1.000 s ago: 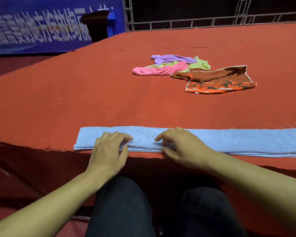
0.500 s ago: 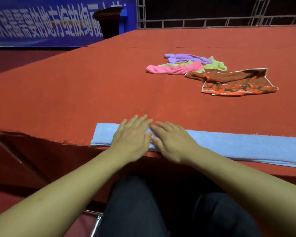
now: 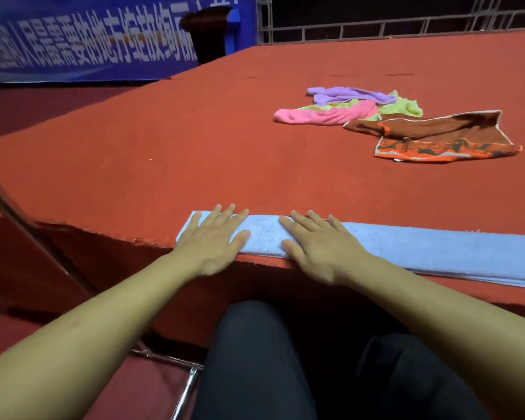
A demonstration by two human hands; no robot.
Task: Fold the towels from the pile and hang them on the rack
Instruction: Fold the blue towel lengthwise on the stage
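While pressing: left hand (image 3: 209, 237) and right hand (image 3: 312, 247) are lying flat, fingers straight, grasping nothing, on the blue towel (image 3: 406, 247).
Risk: towel's fold is overhanging the tabletop (image 3: 194, 153) edge, lower centre; a sideways stroke could drag it off.

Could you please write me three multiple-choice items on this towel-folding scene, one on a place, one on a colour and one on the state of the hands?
1. Where does the blue towel lie?
A. along the near edge of the red surface
B. on top of the pile
C. on the floor

2. What colour is the towel at the pile's far edge?
A. white
B. purple
C. black

3. How are the two hands placed?
A. both gripping a raised corner
B. one lifted clear of the towel
C. both flat, pressing on the towel

Answers:
1 A, the folded strip runs along the front edge.
2 B, the purple towel lies behind the pink towel.
3 C, the left hand and the right hand rest with straight fingers on the cloth.
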